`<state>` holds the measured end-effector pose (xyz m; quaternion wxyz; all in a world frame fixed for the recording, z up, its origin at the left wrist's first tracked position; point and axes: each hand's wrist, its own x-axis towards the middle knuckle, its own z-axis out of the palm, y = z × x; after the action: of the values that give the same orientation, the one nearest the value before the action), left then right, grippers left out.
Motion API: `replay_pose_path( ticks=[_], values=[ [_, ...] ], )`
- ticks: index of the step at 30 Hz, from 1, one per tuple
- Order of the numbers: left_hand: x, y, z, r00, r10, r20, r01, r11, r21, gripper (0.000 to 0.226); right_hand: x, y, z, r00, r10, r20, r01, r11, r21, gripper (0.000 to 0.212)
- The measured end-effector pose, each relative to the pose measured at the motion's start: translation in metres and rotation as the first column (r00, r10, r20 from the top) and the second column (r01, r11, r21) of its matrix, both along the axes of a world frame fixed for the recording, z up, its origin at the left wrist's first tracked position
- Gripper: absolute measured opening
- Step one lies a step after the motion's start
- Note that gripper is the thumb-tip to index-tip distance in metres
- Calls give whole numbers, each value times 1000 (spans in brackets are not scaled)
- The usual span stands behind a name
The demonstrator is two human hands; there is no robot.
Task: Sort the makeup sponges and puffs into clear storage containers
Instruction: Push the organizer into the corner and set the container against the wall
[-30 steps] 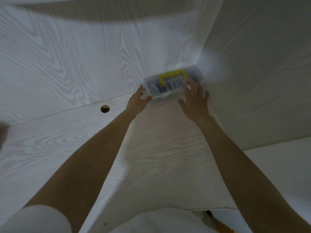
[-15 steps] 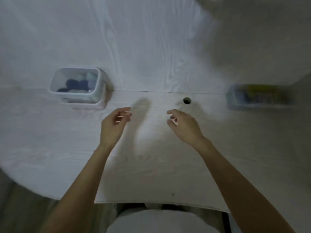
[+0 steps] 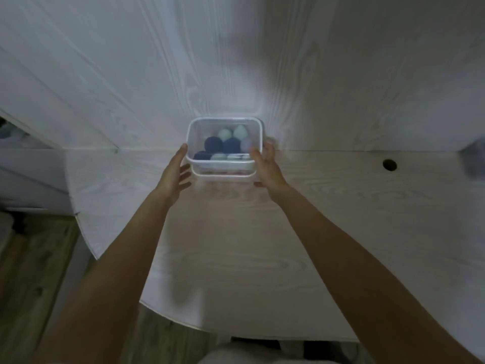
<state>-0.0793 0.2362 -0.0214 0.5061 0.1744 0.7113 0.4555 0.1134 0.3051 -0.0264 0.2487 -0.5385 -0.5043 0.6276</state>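
A clear plastic container (image 3: pixel 194 127) with a white rim stands at the back of the white table (image 3: pixel 236 258), against the wall. Inside lie several makeup sponges, some dark blue (image 3: pixel 212 144) and some mint green (image 3: pixel 225 134). No lid is on it. My left hand (image 3: pixel 174 177) is at its left side, thumb against the wall of the container, fingers straight and spread below it. On the right side, my right hand (image 3: pixel 266 168) grips the container, thumb in front and fingers wrapped behind the corner.
A round cable hole (image 3: pixel 389 165) is in the tabletop to the right. Blurred at the far right edge is a grey box (image 3: pixel 472 161). A white wood-grain wall panel (image 3: pixel 157 74) rises right behind the container. The table's curved edge drops to a wooden floor (image 3: pixel 34 271) on the left.
The view has swung left, away from the yellow-handled box. Both hands moved from hovering over the table to the two sides of the sponge container, and my right hand took hold of it.
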Motion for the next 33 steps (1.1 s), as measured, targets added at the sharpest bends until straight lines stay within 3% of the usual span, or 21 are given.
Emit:
replay_pose_path(
  ticks=[4,11,15,19,24,30,33],
  values=[
    [7,4,3,999,-1,40,-1,998,64,18,7,-3,-4,996,-56,-70,51,996,-67,44],
    [79,-16,19,992,-125,-18,127,977,173,26,107,-48,24,987,-96,-132,97,995,1,35],
    [171,-6,35,954,-293,-56,299,934,199,31,200,-82,34,938,-284,-198,297,954,40,35],
    [278,11,48,912,-404,-69,409,883,230,24,296,-92,42,807,-533,-256,553,833,7,26],
    [409,41,59,882,-471,0,455,854,252,33,421,-76,60,766,-599,-235,628,774,74,12],
    [534,89,65,903,-412,123,375,895,241,25,532,-12,71,706,-676,-211,695,719,18,19],
    [583,121,64,922,-361,139,325,918,227,34,571,29,69,684,-693,-228,715,699,20,23]
  ],
)
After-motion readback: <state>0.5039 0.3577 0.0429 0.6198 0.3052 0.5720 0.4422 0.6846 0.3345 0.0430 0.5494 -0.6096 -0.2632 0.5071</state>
